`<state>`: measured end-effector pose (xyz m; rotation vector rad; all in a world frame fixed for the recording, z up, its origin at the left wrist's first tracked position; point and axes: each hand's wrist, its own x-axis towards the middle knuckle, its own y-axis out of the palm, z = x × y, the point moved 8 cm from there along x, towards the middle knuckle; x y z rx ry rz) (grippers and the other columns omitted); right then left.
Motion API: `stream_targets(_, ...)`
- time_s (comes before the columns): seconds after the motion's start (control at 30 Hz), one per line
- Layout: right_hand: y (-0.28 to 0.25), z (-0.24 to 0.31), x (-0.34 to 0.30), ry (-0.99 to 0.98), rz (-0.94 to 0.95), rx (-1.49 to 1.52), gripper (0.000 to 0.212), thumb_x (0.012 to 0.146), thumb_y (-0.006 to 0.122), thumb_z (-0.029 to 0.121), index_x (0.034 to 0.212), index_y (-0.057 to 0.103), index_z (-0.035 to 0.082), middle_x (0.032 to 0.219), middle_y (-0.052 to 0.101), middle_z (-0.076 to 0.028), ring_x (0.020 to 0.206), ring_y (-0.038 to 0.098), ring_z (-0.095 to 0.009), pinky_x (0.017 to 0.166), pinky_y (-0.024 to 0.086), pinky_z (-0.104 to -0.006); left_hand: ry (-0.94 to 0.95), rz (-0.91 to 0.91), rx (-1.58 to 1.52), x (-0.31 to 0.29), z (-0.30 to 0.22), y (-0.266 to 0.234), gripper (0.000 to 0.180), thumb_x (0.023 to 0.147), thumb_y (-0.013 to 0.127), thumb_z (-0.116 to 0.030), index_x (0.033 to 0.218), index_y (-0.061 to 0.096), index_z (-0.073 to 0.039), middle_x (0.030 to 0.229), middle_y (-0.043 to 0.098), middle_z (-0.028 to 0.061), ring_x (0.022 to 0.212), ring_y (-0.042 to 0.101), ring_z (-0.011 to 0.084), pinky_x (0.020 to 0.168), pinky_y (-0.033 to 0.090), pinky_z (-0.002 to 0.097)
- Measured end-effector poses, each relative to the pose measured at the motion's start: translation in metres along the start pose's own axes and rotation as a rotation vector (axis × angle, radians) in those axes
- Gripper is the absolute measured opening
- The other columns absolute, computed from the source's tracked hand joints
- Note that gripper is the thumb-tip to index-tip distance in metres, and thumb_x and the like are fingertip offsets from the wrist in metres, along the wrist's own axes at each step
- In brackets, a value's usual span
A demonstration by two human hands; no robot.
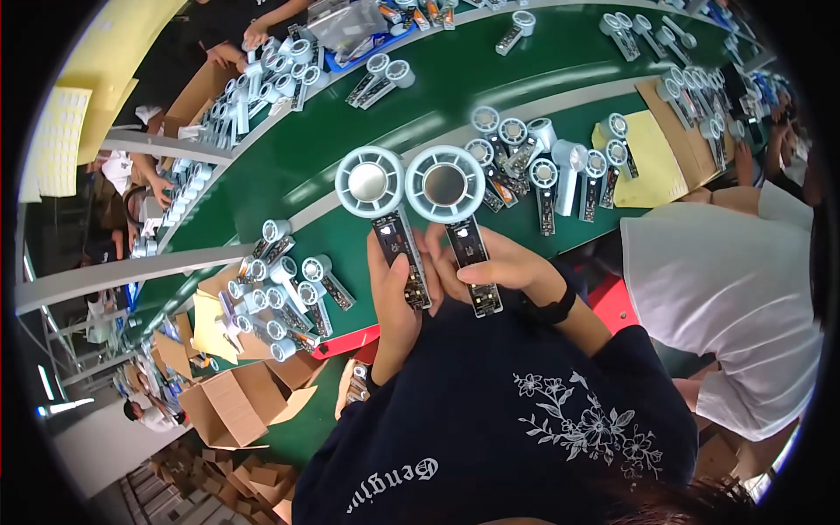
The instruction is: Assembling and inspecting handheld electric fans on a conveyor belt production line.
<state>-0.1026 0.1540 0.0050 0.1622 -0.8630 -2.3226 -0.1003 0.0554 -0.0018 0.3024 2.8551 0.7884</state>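
Observation:
Two pale-blue handheld fans are held up side by side in front of my chest, their round heads close together. My left hand (pixel 398 302) is wrapped round the handle of the left fan (pixel 370 181), thumb on the bare circuit board in the handle. My right hand (pixel 507 267) grips the right fan (pixel 445 184) in the same way, its thumb across the lower board. The left fan's centre disc looks bright silver, the right one's darker. Beyond them, a cluster of similar fans (pixel 543 173) lies on the green bench, some with boards exposed.
More fans (pixel 278 297) are piled at the left near an open cardboard box (pixel 236 407). A green conveyor belt (pixel 289 157) curves past, carrying a few fans. Yellow sheets (pixel 652 162) lie at the right. A co-worker in a white shirt (pixel 717 297) sits close on my right.

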Motion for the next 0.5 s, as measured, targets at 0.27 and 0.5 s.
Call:
stream_targets(0.27,0.0071,-0.0062,-0.0015,0.012,0.152,0.183,0.032,0.088,0.054,0.022,0.106,0.034,0.004,0.08,0.06,-0.017,0.064,0.064,-0.021,0.035,0.037,-0.0185,0.039,-0.011,0.048,0.0037,-0.0064,0.008,0.043,0.09,0.048,-0.026,0.119,0.031,0.001,0.093,0.05,0.0123,0.046,0.047,0.0106,0.033,0.034,0.0209)
stream_targets(0.5,0.0063,-0.0045,-0.0018,0.022,0.124,0.075,0.037,0.088,0.057,0.024,0.111,0.034,0.006,0.08,0.061,-0.018,0.068,0.066,-0.025,0.034,0.042,-0.0183,0.052,0.014,0.044,0.0036,-0.007,0.0058,0.047,0.089,0.052,-0.031,0.118,0.031,0.0,0.096,0.051,0.0128,0.047,0.049,0.0107,0.034,0.036,0.0207)
